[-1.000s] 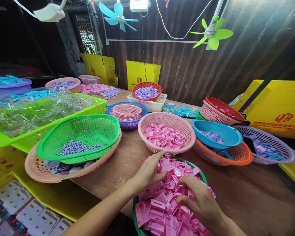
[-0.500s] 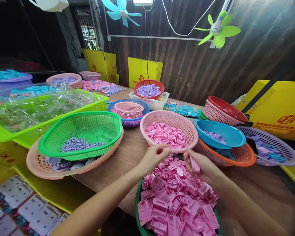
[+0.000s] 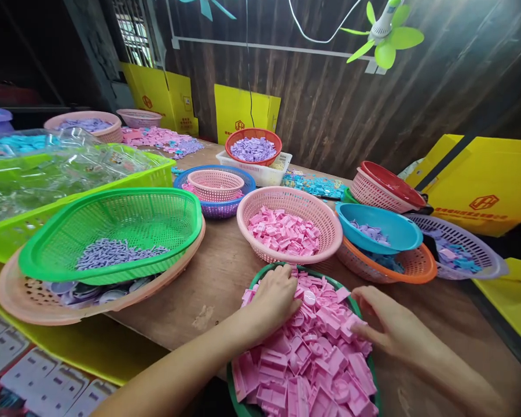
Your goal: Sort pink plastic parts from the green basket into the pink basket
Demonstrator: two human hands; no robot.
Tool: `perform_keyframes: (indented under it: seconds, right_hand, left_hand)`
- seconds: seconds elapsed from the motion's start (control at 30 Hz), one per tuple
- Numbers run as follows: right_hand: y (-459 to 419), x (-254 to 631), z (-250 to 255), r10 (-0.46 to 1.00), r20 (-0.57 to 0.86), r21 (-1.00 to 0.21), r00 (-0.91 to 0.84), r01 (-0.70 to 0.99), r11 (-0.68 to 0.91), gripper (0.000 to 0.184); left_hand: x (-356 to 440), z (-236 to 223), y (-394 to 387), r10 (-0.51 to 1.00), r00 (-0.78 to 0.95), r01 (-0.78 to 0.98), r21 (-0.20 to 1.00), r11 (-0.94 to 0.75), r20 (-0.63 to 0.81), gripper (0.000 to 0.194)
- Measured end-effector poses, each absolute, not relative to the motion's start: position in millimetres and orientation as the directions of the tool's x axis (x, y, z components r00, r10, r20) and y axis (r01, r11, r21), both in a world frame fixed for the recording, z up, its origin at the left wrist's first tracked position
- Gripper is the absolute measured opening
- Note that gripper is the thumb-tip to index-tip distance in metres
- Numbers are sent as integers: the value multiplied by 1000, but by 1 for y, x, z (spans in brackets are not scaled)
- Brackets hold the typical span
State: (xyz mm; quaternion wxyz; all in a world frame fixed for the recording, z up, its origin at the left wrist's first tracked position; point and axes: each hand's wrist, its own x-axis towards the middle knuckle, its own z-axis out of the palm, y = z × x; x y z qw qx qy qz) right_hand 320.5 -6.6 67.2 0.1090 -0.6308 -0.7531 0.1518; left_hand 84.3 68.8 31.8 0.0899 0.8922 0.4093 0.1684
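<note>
A green basket (image 3: 267, 270) in front of me is heaped with glossy pink plastic toy parts (image 3: 304, 347) in several shapes. My left hand (image 3: 275, 298) lies over the far left of the heap, its fingers curled down among the parts. The fingertips are hidden, so what they hold cannot be seen. At the heap's right edge is my right hand (image 3: 380, 315), thumb and fingers apart with no part visible between them. Just beyond stands a light pink basket (image 3: 332, 229) holding small pink pieces (image 3: 284, 231).
Left, a bright green basket (image 3: 165, 200) of small purple pieces rests on a peach basket (image 3: 21, 304). A blue bowl (image 3: 410, 237) sits over an orange basket (image 3: 425, 266) at right. Behind are a blue-purple basket (image 3: 219, 208), a red basket (image 3: 231, 149) and yellow boxes (image 3: 247, 107).
Both hands have come down from the pink basket's near rim to the green basket, moving apart. The pink piece in my right hand no longer shows there. The camera has tilted down.
</note>
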Motion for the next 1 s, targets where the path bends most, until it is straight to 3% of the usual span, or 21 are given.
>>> perform_keyframes:
  seconds: [0.07,0.17,0.3,0.43,0.53,0.6,0.7,0.8,0.9,1.0]
  right_hand:
    - [-21,321,53,984,-45,-340,-174,929,149,43]
    - [-27,313,43,989,-20,-353,-149,926,132,39]
    - [-25,303,56,989,21,-553,-146,822,133,33]
    - [-19,304,76,973,-162,-889,-167,452,-71,29]
    - [-9,315,76,965,-227,-972,-135,94,-215,19]
    - [2,327,69,986,-161,-987,-45,22,-160,8]
    - [18,345,53,996,-64,-953,67,291,-81,13]
    - [29,352,40,999,25,-773,26,634,3,9]
    - [32,347,35,987,20,-636,-156,760,133,31]
    - [30,339,39,970,-7,-536,-242,820,200,22]
  left_hand:
    - [87,32,72,762,608,686,334,-646,223,12]
    - [89,36,77,769,577,646,423,-636,275,9]
    - [82,45,75,791,484,535,589,-605,373,6]
    - [69,55,71,782,437,361,710,-605,444,7]
    - [59,58,69,831,401,226,838,-497,385,8]
    - [51,57,69,882,378,105,934,-341,280,12]
    - [36,53,70,919,379,-33,994,-101,106,12]
    - [20,50,71,925,380,20,1000,-16,7,2]
    - [9,50,65,915,404,321,939,-127,-15,10]
    - [9,50,54,919,391,677,693,-248,-52,23]
